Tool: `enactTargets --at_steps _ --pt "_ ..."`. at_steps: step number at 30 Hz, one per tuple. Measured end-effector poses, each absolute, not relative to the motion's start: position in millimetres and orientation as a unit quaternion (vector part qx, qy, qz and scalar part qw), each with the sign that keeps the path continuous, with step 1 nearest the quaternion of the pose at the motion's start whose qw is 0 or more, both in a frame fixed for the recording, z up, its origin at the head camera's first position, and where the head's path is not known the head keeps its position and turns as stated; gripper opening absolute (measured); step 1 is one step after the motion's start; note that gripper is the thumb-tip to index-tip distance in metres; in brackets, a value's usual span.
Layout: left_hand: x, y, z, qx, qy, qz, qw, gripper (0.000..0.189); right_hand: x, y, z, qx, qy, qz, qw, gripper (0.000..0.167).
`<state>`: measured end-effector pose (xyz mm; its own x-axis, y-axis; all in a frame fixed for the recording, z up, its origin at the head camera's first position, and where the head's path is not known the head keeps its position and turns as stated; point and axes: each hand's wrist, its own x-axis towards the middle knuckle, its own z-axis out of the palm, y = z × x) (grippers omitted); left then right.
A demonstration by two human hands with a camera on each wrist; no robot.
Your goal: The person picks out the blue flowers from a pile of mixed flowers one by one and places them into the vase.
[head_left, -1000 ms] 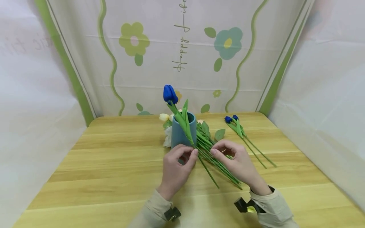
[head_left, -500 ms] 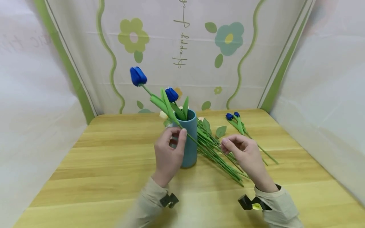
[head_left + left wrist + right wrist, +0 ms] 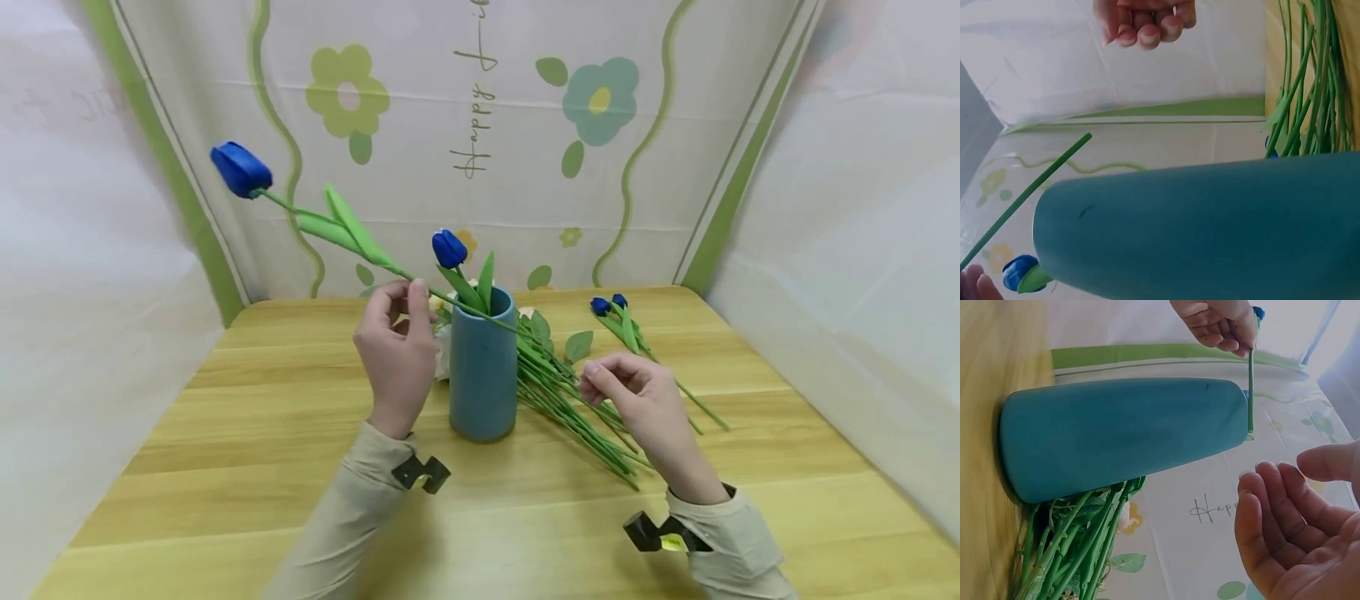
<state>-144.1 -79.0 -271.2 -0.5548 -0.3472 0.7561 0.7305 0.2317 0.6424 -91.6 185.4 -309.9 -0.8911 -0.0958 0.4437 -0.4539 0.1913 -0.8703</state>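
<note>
My left hand (image 3: pixel 395 354) pinches the green stem of a blue tulip (image 3: pixel 242 170) between thumb and fingers, the bloom pointing up and left. The stem slants across in front of the vase mouth in the head view, and its free lower end (image 3: pixel 1082 142) shows in the left wrist view. A blue-green vase (image 3: pixel 483 375) stands upright on the table. Inside it is another blue tulip (image 3: pixel 450 248), its lower stem hidden. To the right of the vase, my right hand (image 3: pixel 648 408) hovers with loosely curled fingers (image 3: pixel 1279 500), holding nothing.
A bundle of green stems (image 3: pixel 573 421) lies beside and behind the vase, with pale blooms partly hidden by it. Two more blue tulips (image 3: pixel 609 306) lie on the wooden table (image 3: pixel 247 467) at back right. Printed cloth (image 3: pixel 420 142) hangs behind the table.
My left hand has risen and moved left with its tulip, drawing the stem up past the vase and tilting it further over. My right hand shifted slightly right, then stayed there.
</note>
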Motion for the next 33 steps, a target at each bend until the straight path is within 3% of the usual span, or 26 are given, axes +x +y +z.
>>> enactTargets --at_steps 13,33 --pt "-155.1 -92.3 -260.7 -0.099 -0.629 -0.597 0.488 0.024 -92.6 182.2 -310.8 0.160 -0.762 0.615 0.124 0.021" --pt "-159.1 -76.5 -274.2 -0.285 -0.714 -0.463 0.441 0.012 -91.5 180.9 -311.9 0.163 -0.772 0.601 0.126 0.020"
